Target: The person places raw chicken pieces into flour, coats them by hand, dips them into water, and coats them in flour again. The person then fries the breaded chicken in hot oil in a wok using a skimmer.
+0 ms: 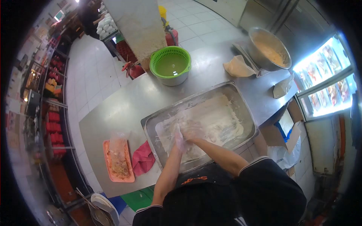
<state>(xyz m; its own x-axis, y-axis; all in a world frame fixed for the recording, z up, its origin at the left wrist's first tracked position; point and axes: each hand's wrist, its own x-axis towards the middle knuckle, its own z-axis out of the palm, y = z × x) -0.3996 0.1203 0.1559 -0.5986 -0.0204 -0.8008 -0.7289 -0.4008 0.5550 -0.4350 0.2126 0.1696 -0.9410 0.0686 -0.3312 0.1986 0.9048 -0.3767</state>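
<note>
While left hand (178, 138) and right hand (192, 130) share one tray (245, 98) | cannot tell either grip | one red cloth (143, 159) beside

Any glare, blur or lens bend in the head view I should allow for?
Head view: fisheye bend, dark corners; glare on the steel table; display fridge overexposed; left hand and right hand blurred, fingers hard to separate; shelving at the left edge bent and soft.

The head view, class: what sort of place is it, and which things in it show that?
Probably a commercial kitchen or food-preparation room: the large steel table, the metal tray of white powder and the lit, stocked fridge all point that way.
</note>
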